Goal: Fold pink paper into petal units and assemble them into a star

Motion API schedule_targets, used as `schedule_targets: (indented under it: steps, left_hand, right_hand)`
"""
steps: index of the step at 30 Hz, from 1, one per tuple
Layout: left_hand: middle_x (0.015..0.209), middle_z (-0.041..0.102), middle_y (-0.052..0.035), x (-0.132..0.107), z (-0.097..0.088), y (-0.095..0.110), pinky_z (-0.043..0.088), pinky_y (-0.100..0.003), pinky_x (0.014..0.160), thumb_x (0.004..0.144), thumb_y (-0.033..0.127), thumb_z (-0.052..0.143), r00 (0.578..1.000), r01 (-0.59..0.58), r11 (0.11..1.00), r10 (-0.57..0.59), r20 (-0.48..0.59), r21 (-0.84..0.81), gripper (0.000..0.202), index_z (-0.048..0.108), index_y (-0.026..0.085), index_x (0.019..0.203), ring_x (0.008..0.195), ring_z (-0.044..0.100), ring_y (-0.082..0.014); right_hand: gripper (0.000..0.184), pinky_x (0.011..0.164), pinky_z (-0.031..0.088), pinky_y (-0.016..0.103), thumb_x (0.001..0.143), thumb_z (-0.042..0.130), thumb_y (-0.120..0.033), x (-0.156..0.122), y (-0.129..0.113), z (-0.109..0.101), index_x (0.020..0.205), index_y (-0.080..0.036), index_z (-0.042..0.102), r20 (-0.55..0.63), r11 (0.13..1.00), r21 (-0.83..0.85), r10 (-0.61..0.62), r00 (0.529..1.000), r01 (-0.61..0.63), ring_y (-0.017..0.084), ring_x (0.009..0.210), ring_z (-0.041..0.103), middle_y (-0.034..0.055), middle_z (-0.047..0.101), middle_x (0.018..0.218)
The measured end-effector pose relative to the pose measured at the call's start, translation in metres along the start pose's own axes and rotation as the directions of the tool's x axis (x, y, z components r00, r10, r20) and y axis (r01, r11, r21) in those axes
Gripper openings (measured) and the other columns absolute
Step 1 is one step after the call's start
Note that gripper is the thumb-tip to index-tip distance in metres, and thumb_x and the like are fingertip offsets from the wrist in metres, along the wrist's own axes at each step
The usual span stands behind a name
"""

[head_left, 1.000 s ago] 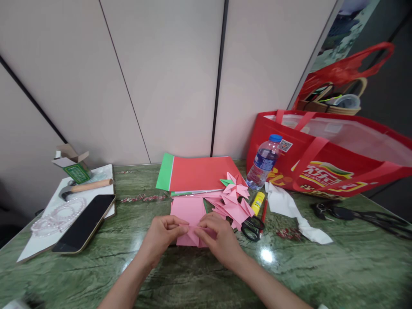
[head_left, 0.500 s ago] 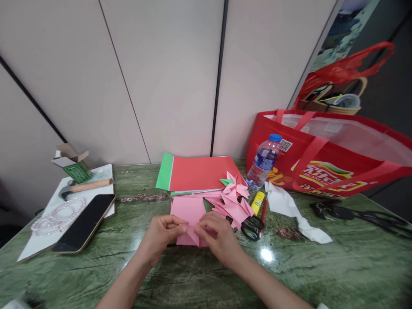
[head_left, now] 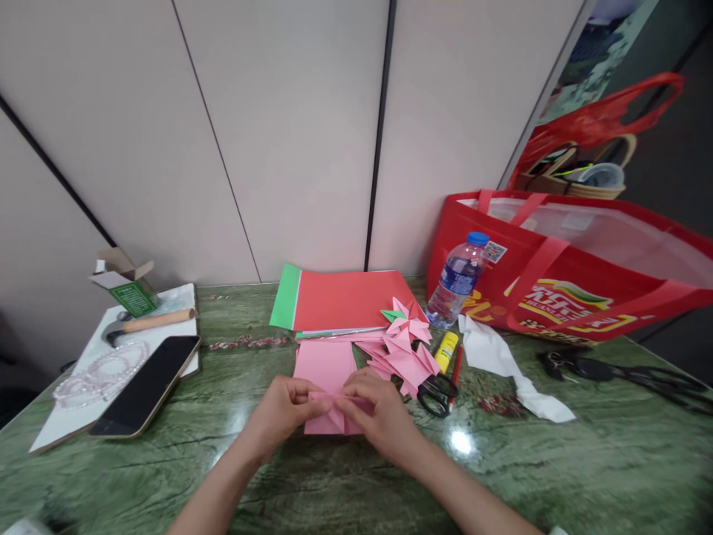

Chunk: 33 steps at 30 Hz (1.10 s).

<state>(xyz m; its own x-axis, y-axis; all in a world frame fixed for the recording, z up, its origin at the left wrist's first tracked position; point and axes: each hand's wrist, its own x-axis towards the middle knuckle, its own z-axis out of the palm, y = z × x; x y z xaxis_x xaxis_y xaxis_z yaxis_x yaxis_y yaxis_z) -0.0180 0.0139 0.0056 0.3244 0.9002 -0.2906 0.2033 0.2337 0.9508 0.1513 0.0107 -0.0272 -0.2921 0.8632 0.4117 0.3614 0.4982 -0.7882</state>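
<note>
Between my hands is a sheet of pink paper (head_left: 333, 424) with folds meeting near its middle. My left hand (head_left: 287, 411) pinches it from the left, thumb on top. From the right, my right hand (head_left: 377, 407) pinches the same paper, its fingertips almost touching the left thumb. Just behind lies a flat stack of pink paper squares (head_left: 324, 362). Folded pink paper pieces (head_left: 411, 362) with pointed tips are heaped right of the stack. Black-handled scissors (head_left: 437, 394) lie partly under them. My fingers hide part of the paper being folded.
Red and green sheets (head_left: 350, 299) lie at the back. A water bottle (head_left: 457, 281), glue stick (head_left: 446, 351), red pencil (head_left: 457, 369), tissue (head_left: 515, 371) and red bag (head_left: 557, 275) stand or lie right. Left are a phone (head_left: 145, 388), hammer (head_left: 159, 321), beads (head_left: 103, 375) and box (head_left: 131, 290).
The front edge of the pink paper has come slightly nearer to me and looks flatter. Both hands keep their pinch, with the left thumb shifted a little to the right.
</note>
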Motion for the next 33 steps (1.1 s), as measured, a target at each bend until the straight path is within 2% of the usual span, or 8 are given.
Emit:
schedule_targets:
  steps: [7, 11, 14, 18, 22, 25, 28, 33]
  left_hand:
    - [0.045, 0.048, 0.0042, 0.000, 0.002, 0.001, 0.020, -0.019, 0.044, 0.059, 0.040, 0.067, 0.995, -0.044, 0.991, 0.054, -0.078, 0.124, 0.031, 0.064, 0.009, 0.060, 0.044, 0.035, -0.0073]
    - [0.044, 0.046, 0.0047, 0.001, 0.005, 0.001, 0.019, -0.019, 0.043, 0.062, 0.040, 0.064, 0.989, -0.073, 0.979, 0.095, -0.110, 0.189, 0.031, 0.062, 0.010, 0.058, 0.043, 0.033, -0.0067]
    - [0.046, 0.047, 0.0040, 0.002, 0.008, 0.000, 0.022, -0.018, 0.043, 0.064, 0.037, 0.062, 0.977, -0.121, 0.967, 0.156, -0.147, 0.224, 0.028, 0.060, 0.010, 0.056, 0.045, 0.035, -0.0074]
    - [0.050, 0.054, 0.0010, 0.000, 0.012, 0.000, 0.030, -0.019, 0.046, 0.066, 0.033, 0.061, 0.967, -0.167, 0.948, 0.211, -0.142, 0.270, 0.024, 0.062, 0.010, 0.057, 0.048, 0.042, -0.0093]
    - [0.055, 0.061, -0.0025, -0.004, 0.016, -0.001, 0.037, -0.020, 0.050, 0.067, 0.031, 0.062, 0.977, -0.161, 0.959, 0.189, -0.103, 0.235, 0.022, 0.063, 0.010, 0.059, 0.052, 0.049, -0.0117]
    - [0.057, 0.062, -0.0031, -0.003, 0.016, -0.003, 0.041, -0.021, 0.053, 0.067, 0.031, 0.062, 0.980, -0.150, 0.967, 0.173, -0.094, 0.208, 0.022, 0.064, 0.011, 0.060, 0.054, 0.051, -0.0125]
    - [0.056, 0.063, -0.0028, -0.002, 0.016, -0.003, 0.041, -0.021, 0.051, 0.067, 0.031, 0.062, 0.980, -0.151, 0.963, 0.175, -0.092, 0.222, 0.022, 0.064, 0.011, 0.060, 0.053, 0.051, -0.0122]
    - [0.055, 0.064, -0.0034, -0.002, 0.016, -0.001, 0.040, -0.021, 0.051, 0.067, 0.033, 0.061, 0.979, -0.161, 0.959, 0.185, -0.085, 0.234, 0.025, 0.066, 0.010, 0.059, 0.051, 0.052, -0.0128]
  right_hand:
    - [0.014, 0.065, 0.037, 0.025, 0.078, 0.057, -0.018, 0.001, -0.001, 0.000, 0.065, -0.015, 0.060, 0.020, 1.000, 0.019, -0.005, 1.000, 0.005, 0.014, 0.069, 0.050, 0.0015, 0.059, 0.065]
    - [0.010, 0.066, 0.037, 0.025, 0.077, 0.059, -0.018, 0.000, -0.001, 0.000, 0.067, -0.016, 0.061, 0.000, 1.000, -0.011, 0.025, 1.000, -0.025, 0.015, 0.071, 0.051, 0.0016, 0.061, 0.066]
    - [0.002, 0.068, 0.037, 0.027, 0.071, 0.063, -0.016, -0.001, -0.002, 0.000, 0.073, -0.017, 0.062, -0.023, 0.997, -0.071, 0.039, 0.999, -0.041, 0.017, 0.077, 0.050, 0.0022, 0.062, 0.072]
    - [0.013, 0.070, 0.036, 0.028, 0.065, 0.070, -0.021, -0.001, -0.003, 0.000, 0.075, -0.018, 0.063, 0.006, 0.988, -0.137, 0.076, 0.997, -0.074, 0.019, 0.081, 0.050, 0.0017, 0.063, 0.074]
    - [0.009, 0.069, 0.035, 0.029, 0.068, 0.068, -0.027, -0.002, -0.006, -0.001, 0.070, -0.020, 0.064, 0.032, 0.977, -0.188, 0.110, 0.993, -0.103, 0.019, 0.080, 0.051, 0.0011, 0.063, 0.070]
    - [0.008, 0.076, 0.033, 0.032, 0.070, 0.066, -0.025, -0.003, -0.009, -0.001, 0.066, -0.019, 0.062, 0.064, 0.962, -0.260, 0.097, 0.993, -0.078, 0.017, 0.075, 0.052, 0.0004, 0.062, 0.067]
    - [0.011, 0.083, 0.029, 0.035, 0.071, 0.063, -0.021, -0.003, -0.011, -0.001, 0.062, -0.018, 0.059, 0.101, 0.949, -0.312, 0.073, 0.992, -0.038, 0.015, 0.070, 0.052, -0.0014, 0.060, 0.062]
    - [0.013, 0.084, 0.027, 0.035, 0.075, 0.059, -0.024, -0.003, -0.012, -0.002, 0.062, -0.019, 0.057, 0.136, 0.951, -0.309, 0.040, 0.990, 0.004, 0.015, 0.072, 0.053, -0.0020, 0.060, 0.062]
